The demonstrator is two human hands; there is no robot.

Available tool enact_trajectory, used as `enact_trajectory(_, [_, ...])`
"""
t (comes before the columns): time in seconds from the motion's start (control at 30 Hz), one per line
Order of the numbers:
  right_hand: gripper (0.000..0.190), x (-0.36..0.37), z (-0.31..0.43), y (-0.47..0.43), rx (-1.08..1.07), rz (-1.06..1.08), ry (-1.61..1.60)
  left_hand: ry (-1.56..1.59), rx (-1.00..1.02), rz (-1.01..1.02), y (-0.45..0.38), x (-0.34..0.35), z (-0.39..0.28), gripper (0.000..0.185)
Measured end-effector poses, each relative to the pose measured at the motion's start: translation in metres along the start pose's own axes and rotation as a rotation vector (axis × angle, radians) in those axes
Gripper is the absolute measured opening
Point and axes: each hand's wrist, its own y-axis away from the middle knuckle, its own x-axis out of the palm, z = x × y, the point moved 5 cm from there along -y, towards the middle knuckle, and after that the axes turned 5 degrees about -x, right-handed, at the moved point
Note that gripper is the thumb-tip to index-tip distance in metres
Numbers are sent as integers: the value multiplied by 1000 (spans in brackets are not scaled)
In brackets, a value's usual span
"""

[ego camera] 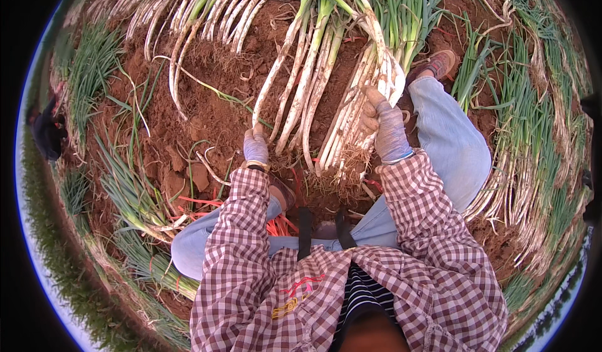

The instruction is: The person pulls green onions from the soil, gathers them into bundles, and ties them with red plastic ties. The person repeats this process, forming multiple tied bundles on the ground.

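My gloved left hand (256,146) pinches the root end of a long, bent green onion (273,81). Several more green onions (310,77) lie just right of that stalk, their roots towards me. On the right, my gloved right hand (386,126) is closed around white stalks (389,77) above a thick bundle of green onions (345,121). Its fingers cover part of the stalks. The bundle's muddy roots (345,168) point towards my body, and its green leaves (395,4) spread away at the top.
Rows of pulled green onions lie at far left (207,4) and right (512,173). Red plastic strips (280,225) lie between my legs. Tied bundles (160,262) rest at lower left on reddish soil (211,112). Another person (48,131) is at the far left edge.
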Motion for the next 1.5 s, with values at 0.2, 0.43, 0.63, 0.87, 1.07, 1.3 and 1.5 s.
enact_trajectory(0.2, [27,8,-61,23,242,-140,135,297,371,-155,87,-79,-217,34])
enact_trajectory(0.43, [23,6,-66,24,154,-278,-30,1050,-675,398,91,-29,-59,40])
enact_trajectory(0.63, [44,-10,-66,33,108,-303,-48,1028,-595,319,121,-20,-75,37])
enact_trajectory(0.87, [73,20,-109,58,304,-176,498,646,-372,197,173,3,-122,38])
enact_trajectory(1.07, [30,22,-97,31,165,-204,164,907,-261,277,135,-75,-179,33])
enact_trajectory(1.3, [35,64,-73,36,289,41,-140,685,-487,291,64,-94,-119,29])
enact_trajectory(1.5, [38,4,-124,32,394,161,-72,4,-591,189,52,-57,-79,43])
